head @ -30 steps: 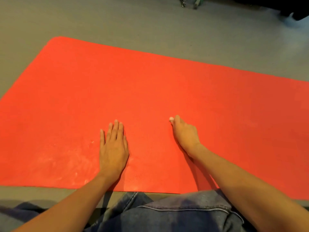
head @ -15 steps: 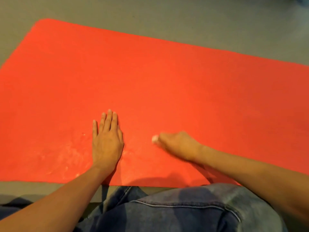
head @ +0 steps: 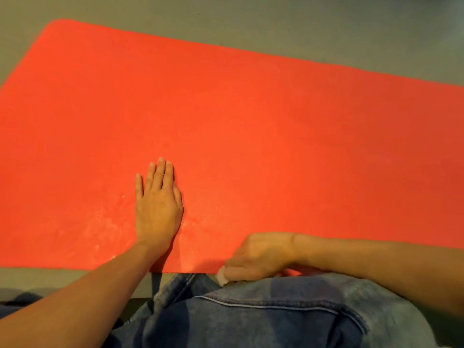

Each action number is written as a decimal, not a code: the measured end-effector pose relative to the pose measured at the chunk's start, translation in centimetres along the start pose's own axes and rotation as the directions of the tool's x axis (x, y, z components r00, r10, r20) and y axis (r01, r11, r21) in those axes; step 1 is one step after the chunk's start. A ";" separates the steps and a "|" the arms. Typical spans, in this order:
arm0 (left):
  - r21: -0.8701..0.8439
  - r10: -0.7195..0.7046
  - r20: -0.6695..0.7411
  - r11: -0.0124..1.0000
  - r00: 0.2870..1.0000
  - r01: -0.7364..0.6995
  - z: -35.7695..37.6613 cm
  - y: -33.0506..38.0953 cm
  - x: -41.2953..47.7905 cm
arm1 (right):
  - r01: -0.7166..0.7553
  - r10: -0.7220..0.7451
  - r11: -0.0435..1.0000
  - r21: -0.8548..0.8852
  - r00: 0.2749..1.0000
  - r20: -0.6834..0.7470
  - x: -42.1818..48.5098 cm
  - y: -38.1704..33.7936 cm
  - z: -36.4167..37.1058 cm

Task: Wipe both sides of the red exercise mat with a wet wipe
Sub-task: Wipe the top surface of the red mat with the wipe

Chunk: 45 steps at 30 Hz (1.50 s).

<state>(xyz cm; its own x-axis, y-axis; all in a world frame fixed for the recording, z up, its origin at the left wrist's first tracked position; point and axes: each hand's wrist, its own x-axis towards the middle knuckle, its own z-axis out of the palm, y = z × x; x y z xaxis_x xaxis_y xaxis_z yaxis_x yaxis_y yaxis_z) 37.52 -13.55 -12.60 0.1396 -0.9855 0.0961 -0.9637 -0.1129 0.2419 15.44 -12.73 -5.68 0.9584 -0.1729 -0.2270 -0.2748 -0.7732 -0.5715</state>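
The red exercise mat (head: 251,109) lies flat on the grey floor and fills most of the view. My left hand (head: 157,207) rests palm down on it with fingers straight, near the mat's front edge. My right hand (head: 261,257) sits at the front edge of the mat, fingers curled around a small white wet wipe (head: 222,277). Only a corner of the wipe shows past my fingertips. Pale smears mark the mat to the left of my left hand.
Grey floor (head: 301,23) surrounds the mat on the far side and at the lower left. My knee in blue jeans (head: 263,317) presses up against the mat's front edge, just below my right hand.
My right hand has drawn the wipe back toward me, from the middle of the mat to its front edge. My left hand has stayed pressed in place.
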 end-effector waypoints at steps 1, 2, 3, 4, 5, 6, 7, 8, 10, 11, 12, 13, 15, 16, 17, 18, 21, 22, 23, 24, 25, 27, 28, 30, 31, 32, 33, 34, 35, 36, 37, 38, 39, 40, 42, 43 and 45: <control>0.001 -0.005 -0.006 1.000 1.000 0.005 0.0 0.1 0.0 | 0.076 -0.075 0.997 -0.031 0.997 0.021 0.1 -0.2 -0.2; 0.002 -0.010 -0.009 1.000 1.000 0.010 0.0 0.1 0.0 | 0.090 -0.090 0.993 -0.071 0.996 0.007 0.2 0.5 0.0; 0.003 -0.009 -0.008 1.000 1.000 0.009 0.0 0.2 0.0 | -0.041 0.039 0.997 -0.069 0.999 -0.020 0.5 1.5 -0.3; 0.005 -0.005 -0.007 1.000 1.000 0.005 0.0 0.2 0.1 | -0.148 0.133 0.980 -0.134 0.984 -0.116 0.9 3.3 -0.4; 0.006 -0.003 -0.008 1.000 1.000 0.003 0.0 0.2 0.1 | -0.242 0.170 0.947 -0.213 0.936 -0.308 1.8 4.7 -0.7; 0.004 -0.004 -0.011 1.000 1.000 0.004 0.0 0.1 0.1 | -0.389 0.248 0.888 -0.246 0.854 -0.457 2.7 5.9 -1.2; 0.000 -0.003 -0.012 1.000 1.000 0.003 0.1 0.1 0.1 | -0.546 0.348 0.806 -0.227 0.748 -0.566 3.5 7.1 -1.9; -0.005 -0.002 -0.014 1.000 1.000 0.002 0.1 0.2 0.1 | -0.672 0.413 0.718 -0.183 0.622 -0.665 4.2 7.9 -2.7; -0.011 0.005 -0.024 1.000 1.000 -0.005 0.1 0.1 0.1 | -0.745 0.474 0.658 -0.109 0.521 -0.710 5.3 7.9 -2.8; -0.012 0.003 -0.025 1.000 1.000 -0.003 0.1 0.0 0.1 | -0.691 0.464 0.710 -0.132 0.601 -0.651 5.4 7.1 -2.4; -0.014 0.001 -0.022 1.000 1.000 -0.001 0.1 0.0 0.1 | -0.589 0.454 0.794 -0.150 0.738 -0.499 5.3 5.3 -2.2; -0.016 -0.001 -0.024 1.000 1.000 0.001 0.1 0.1 0.1 | -0.440 0.381 0.892 -0.103 0.856 -0.350 4.9 3.7 -1.3; -0.020 -0.010 -0.039 1.000 0.999 0.009 0.0 0.2 0.2 | -0.192 0.192 0.981 0.009 0.975 -0.110 4.6 1.3 -0.4; -0.021 -0.008 -0.039 1.000 0.999 0.007 0.0 0.2 0.2 | -0.111 0.103 0.988 -0.103 0.991 -0.081 4.9 1.3 -0.6; -0.020 -0.002 -0.034 1.000 0.999 0.002 0.1 0.2 0.2 | -0.076 0.036 0.977 -0.197 0.980 -0.197 5.0 2.3 -0.5; -0.017 0.001 -0.033 1.000 0.999 -0.001 0.1 0.2 0.1 | -0.145 0.040 0.943 -0.300 0.943 -0.330 5.2 3.8 -0.8; -0.029 -0.005 -0.040 1.000 0.999 0.004 0.1 0.2 0.2 | -0.591 0.339 0.786 -0.180 0.657 -0.674 7.1 7.6 -2.8; -0.039 -0.006 -0.047 0.999 0.999 0.004 0.1 0.2 0.1 | -0.699 0.479 0.712 -0.064 0.551 -0.683 7.7 8.0 -3.4; -0.054 -0.007 -0.060 0.999 0.998 0.003 0.1 0.2 0.2 | -0.753 0.561 0.657 0.019 0.472 -0.681 8.2 8.0 -3.5; -0.075 -0.009 -0.074 0.997 0.997 0.003 0.1 0.1 0.3 | -0.769 0.591 0.638 0.037 0.458 -0.664 8.6 7.8 -3.3; -0.098 -0.012 -0.086 0.995 0.996 0.003 0.2 0.1 0.4 | -0.747 0.575 0.664 -0.006 0.516 -0.635 8.7 6.9 -2.7; -0.152 -0.023 -0.104 0.988 0.994 0.007 0.3 0.0 0.4 | -0.550 0.391 0.820 -0.155 0.738 -0.551 8.2 3.8 -0.6; -0.176 -0.027 -0.108 0.984 0.994 0.007 0.4 -0.1 0.5 | -0.397 0.275 0.901 -0.175 0.834 -0.478 7.4 1.9 0.4; -0.226 -0.036 -0.094 0.974 0.995 0.014 0.4 -0.4 0.7 | -0.190 0.113 0.964 -0.188 0.926 -0.359 5.4 0.1 1.2; -0.249 -0.025 -0.071 0.968 0.997 0.007 0.3 -0.6 0.7 | -0.191 0.096 0.951 -0.242 0.929 -0.358 4.5 0.5 1.1; -0.273 -0.006 -0.033 0.962 0.999 -0.003 0.1 -0.8 0.8 | -0.291 0.155 0.911 -0.292 0.898 -0.411 3.8 1.4 0.9; -0.299 0.016 0.014 0.954 1.000 -0.011 -0.2 -1.1 0.9 | -0.476 0.294 0.833 -0.283 0.813 -0.503 3.0 2.7 0.4; -0.319 0.040 0.059 0.947 0.997 -0.019 -0.5 -1.3 0.8 | -0.673 0.461 0.712 -0.201 0.664 -0.589 2.3 4.2 -0.4; -0.316 0.080 0.076 0.947 0.994 -0.052 -0.9 -1.5 0.5 | -0.819 0.618 0.567 -0.087 0.493 -0.612 1.3 5.3 -1.1; -0.284 0.147 0.060 0.951 0.987 -0.125 -1.3 -1.6 -0.2 | -0.890 0.713 0.456 0.013 0.356 -0.604 0.4 5.9 -1.3; -0.243 0.239 0.036 0.944 0.970 -0.224 -1.6 -1.7 -1.0 | -0.919 0.759 0.388 0.078 0.270 -0.593 -0.1 6.0 -1.2; -0.211 0.341 0.016 0.920 0.940 -0.330 -2.0 -1.7 -1.9 | -0.924 0.791 0.358 0.131 0.226 -0.569 -0.3 5.6 -0.9; -0.180 0.440 0.013 0.885 0.898 -0.430 -2.4 -1.8 -2.8 | -0.913 0.810 0.365 0.180 0.216 -0.545 -0.1 5.0 -0.7; -0.146 0.529 0.034 0.842 0.848 -0.519 -2.7 -1.8 -3.5 | -0.895 0.817 0.391 0.214 0.230 -0.529 0.2 4.3 -0.3; -0.107 0.645 0.115 0.764 0.756 -0.636 -3.4 -1.4 -4.4 | -0.866 0.809 0.455 0.207 0.305 -0.502 0.8 3.2 0.0; -0.088 0.683 0.156 0.729 0.713 -0.679 -3.6 -1.3 -4.7 | -0.865 0.806 0.465 0.189 0.325 -0.495 0.9 2.7 -0.1; -0.012 0.732 0.211 0.664 0.647 -0.747 -3.9 -1.4 -5.0 | -0.862 0.802 0.455 0.225 0.286 -0.524 0.5 1.9 -0.7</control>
<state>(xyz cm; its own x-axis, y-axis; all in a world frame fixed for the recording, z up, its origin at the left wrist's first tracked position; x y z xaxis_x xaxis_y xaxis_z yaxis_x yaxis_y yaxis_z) 39.09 -7.94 -9.69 -0.6634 -0.7474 0.0356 -0.7417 0.6631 0.1008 15.49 -14.75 -6.34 0.0941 -0.9895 -0.1097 -0.9681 -0.0652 -0.2420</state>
